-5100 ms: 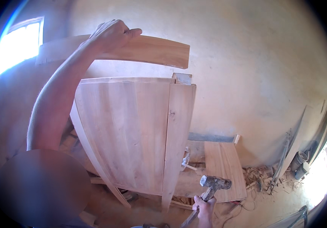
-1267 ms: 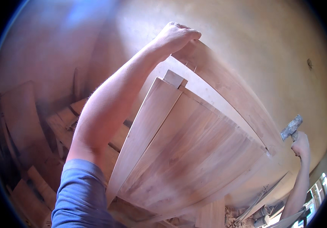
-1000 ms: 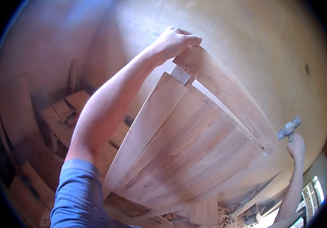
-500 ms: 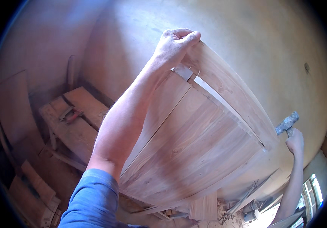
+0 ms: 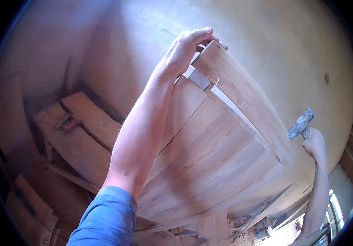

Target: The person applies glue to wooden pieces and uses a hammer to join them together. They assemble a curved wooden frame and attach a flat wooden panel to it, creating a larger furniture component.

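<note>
My left hand [image 5: 188,47] is wrapped round the upper left end of a long wooden rail [image 5: 242,94]. Its thumb points up and its fingertips show past the rail's edge. Below the rail stands a large wooden panel [image 5: 209,156] of pale, streaked boards. A narrow gap runs between the two, closing toward the right. At the gap's left end, a tenon [image 5: 200,80] bridges panel and rail. With my right hand [image 5: 316,143] I grip a hammer [image 5: 300,124] by its handle; its worn metal head is beside the rail's right end.
A low wooden bench [image 5: 74,139] at left carries a red-and-grey tool [image 5: 69,122]. Loose boards [image 5: 30,205] lie at lower left. Behind the panel rises a plastered wall [image 5: 266,41]. Long wooden strips and a bucket [image 5: 263,223] stand at lower right.
My left hand has shifted its hold, from pinching the rail's corner to lying round its end with the thumb raised. The hammer appears slightly higher and further left, its head more upright.
</note>
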Action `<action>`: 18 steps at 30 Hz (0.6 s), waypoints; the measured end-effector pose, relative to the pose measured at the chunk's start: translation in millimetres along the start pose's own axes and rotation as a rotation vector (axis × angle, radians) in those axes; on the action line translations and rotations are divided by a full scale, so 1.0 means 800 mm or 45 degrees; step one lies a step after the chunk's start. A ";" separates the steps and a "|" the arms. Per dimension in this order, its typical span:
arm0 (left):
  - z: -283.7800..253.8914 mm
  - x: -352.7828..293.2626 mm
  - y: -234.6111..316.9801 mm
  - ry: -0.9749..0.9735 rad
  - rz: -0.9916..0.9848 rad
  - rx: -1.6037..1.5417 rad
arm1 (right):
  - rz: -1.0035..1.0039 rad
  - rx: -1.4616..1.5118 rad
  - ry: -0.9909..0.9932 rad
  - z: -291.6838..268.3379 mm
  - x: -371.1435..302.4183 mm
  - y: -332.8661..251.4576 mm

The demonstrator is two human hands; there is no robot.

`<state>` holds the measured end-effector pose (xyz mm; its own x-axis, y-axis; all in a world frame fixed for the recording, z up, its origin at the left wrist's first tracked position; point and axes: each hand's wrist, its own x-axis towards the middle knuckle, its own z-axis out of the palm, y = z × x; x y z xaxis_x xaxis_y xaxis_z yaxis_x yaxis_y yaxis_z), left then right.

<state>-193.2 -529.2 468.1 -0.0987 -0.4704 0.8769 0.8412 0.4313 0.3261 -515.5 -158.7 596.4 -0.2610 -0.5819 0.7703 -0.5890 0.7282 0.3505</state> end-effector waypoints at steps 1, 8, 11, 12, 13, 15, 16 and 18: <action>0.001 0.001 -0.004 -0.004 0.019 -0.025 | -0.010 -0.036 0.052 -0.004 -0.003 -0.005; 0.008 -0.019 0.001 -0.112 -0.075 -0.473 | 0.204 0.707 -0.061 -0.072 0.030 -0.072; -0.005 -0.015 0.009 -0.185 0.008 -0.372 | 0.018 0.391 -0.283 -0.078 0.023 -0.163; -0.006 -0.016 0.006 -0.184 0.004 -0.386 | -0.015 0.306 -0.272 -0.083 0.025 -0.167; -0.006 -0.019 0.002 -0.184 -0.002 -0.400 | -0.048 0.221 -0.261 -0.090 0.027 -0.170; -0.011 -0.019 -0.004 -0.205 0.002 -0.395 | -0.097 0.158 -0.206 -0.090 0.031 -0.166; -0.013 -0.017 -0.007 -0.229 0.012 -0.383 | -0.110 0.174 -0.161 -0.078 0.033 -0.154; -0.014 -0.016 -0.015 -0.254 0.029 -0.387 | -0.114 0.272 -0.092 -0.060 0.033 -0.140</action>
<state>-195.9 -536.8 448.9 -0.1549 -0.2910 0.9441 0.9610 0.1771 0.2123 -419.7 -238.0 602.8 -0.2502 -0.6705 0.6985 -0.7588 0.5839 0.2887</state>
